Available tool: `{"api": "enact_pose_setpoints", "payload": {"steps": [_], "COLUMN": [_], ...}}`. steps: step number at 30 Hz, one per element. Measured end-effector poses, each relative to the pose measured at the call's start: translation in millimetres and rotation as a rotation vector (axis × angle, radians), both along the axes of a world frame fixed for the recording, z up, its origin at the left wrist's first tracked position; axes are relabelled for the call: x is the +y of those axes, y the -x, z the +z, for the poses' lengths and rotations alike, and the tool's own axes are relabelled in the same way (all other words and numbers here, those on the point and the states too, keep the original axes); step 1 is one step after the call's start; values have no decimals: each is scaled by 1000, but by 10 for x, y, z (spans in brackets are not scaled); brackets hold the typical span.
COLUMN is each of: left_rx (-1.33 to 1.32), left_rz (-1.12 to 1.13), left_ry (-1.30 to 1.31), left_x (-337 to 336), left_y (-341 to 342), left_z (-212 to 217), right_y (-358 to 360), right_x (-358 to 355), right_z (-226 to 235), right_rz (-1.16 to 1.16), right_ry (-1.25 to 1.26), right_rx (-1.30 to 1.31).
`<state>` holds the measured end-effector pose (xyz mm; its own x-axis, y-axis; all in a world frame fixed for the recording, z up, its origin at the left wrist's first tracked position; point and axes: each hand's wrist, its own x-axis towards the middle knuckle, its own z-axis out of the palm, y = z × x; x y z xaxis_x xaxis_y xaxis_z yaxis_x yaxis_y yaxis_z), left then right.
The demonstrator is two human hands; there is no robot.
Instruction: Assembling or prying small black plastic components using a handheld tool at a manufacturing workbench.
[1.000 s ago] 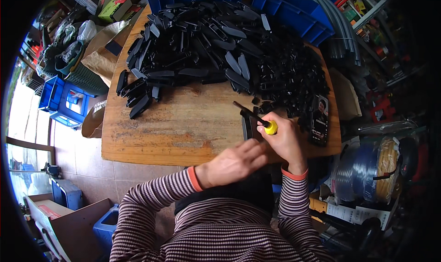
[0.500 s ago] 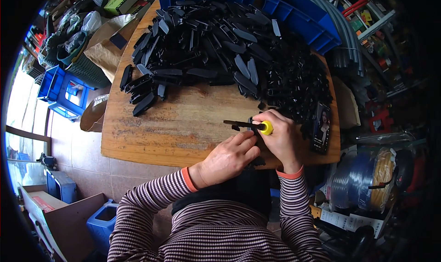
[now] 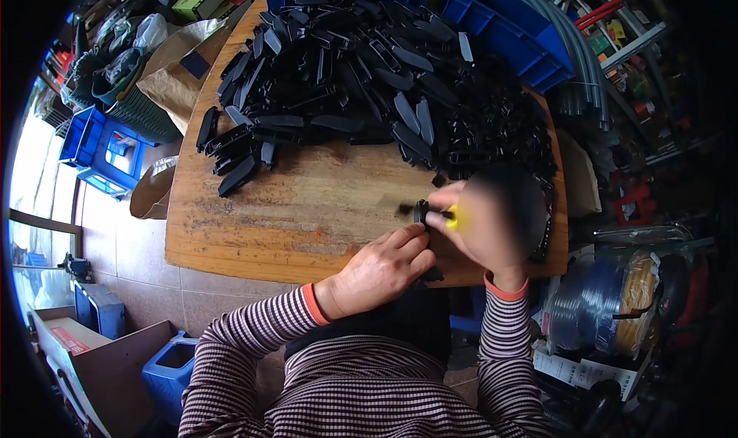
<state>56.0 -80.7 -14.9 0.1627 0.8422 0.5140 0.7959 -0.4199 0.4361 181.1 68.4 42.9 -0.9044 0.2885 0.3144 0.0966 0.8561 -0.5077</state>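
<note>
At the near side of the wooden table (image 3: 307, 192), my left hand (image 3: 383, 265) pinches a small black plastic part (image 3: 421, 210), which stands upright above its fingertips. My right hand (image 3: 483, 234) is partly smeared by motion. It grips a yellow-handled tool (image 3: 452, 217) whose dark shaft points left, across the black part; its tip is too blurred to make out. Beyond both hands lies a large heap of long black plastic pieces (image 3: 330, 92), some with grey faces. Smaller black parts (image 3: 492, 131) are piled on the right side of the heap.
Blue plastic bins (image 3: 507, 31) stand along the table's far edge. Left of the table are a brown paper bag (image 3: 173, 81) and a blue crate (image 3: 108, 154). Wrapped spools of tubing (image 3: 607, 300) sit at the right. A blurred dark patch covers the table's right side.
The right hand has shifted slightly right and is now blurred, with the yellow-handled tool still in it. The phone on the right is now hidden. My left hand stays nearly where it was.
</note>
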Motion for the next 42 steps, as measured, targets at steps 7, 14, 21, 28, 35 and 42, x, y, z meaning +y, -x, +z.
{"api": "enact_pose_setpoints", "payload": {"steps": [7,14,21,28,35,42], "left_rx": [-2,84,395,-652,-805,355], "left_rz": [-35,-55,-249,123,420,649], "left_ry": [11,-18,177,19,-106,204], "left_x": [-2,93,451,356,2067,2410], "left_y": [-51,175,398,1133,2668,2723], "left_z": [-19,112,184,904,1936,630], "right_y": [394,4,160,150,110,79], "right_x": [-18,341,246,228,205,236], "right_z": [-218,41,-387,-406,-425,-433], "right_rz": [-171,-462,-502,-501,-455,-503], "right_ry": [723,309,-211,-202,-225,-230], "right_rx": [444,340,-53,-84,-39,-45]}}
